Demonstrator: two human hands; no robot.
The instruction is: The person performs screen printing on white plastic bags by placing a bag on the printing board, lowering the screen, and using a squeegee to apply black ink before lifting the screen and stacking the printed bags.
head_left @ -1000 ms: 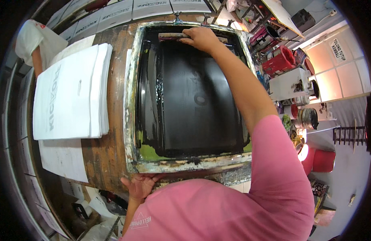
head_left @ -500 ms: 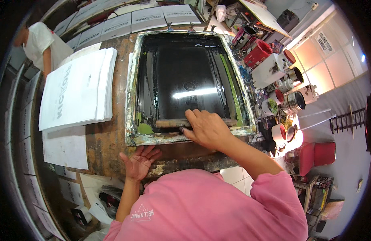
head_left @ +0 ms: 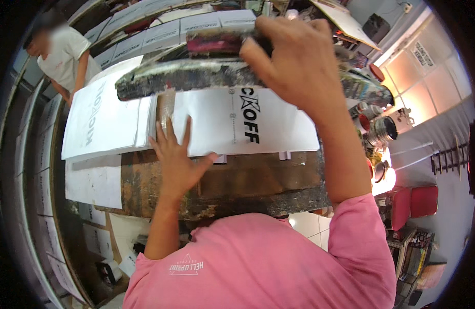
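Observation:
The screen printing frame [head_left: 191, 77], its wooden edge crusted with dried ink, is tilted up with its near edge off the table. My right hand [head_left: 299, 56] grips that edge, thumb on the near side; its fingertips are partly hidden. Beneath the frame lies a white sheet [head_left: 206, 123] with bold black print, its far part covered by the frame. My left hand [head_left: 176, 154] is open, fingers spread over the sheet's near left corner. Left of it is a stack of printed white sheets [head_left: 103, 123]. Whether the squeegee is still in the frame I cannot tell.
The worktable [head_left: 160, 180] has a stained wooden top. At the far left a person in a pale shirt [head_left: 67, 56] stands by racks of printed sheets [head_left: 44, 165]. Ink cans [head_left: 379, 131] crowd the right side, with a red chair [head_left: 422, 201] beyond.
The frame has swung up from lying flat, uncovering the printed sheet. My right hand has gone from the squeegee to the frame's edge. My left hand has moved forward onto the sheet.

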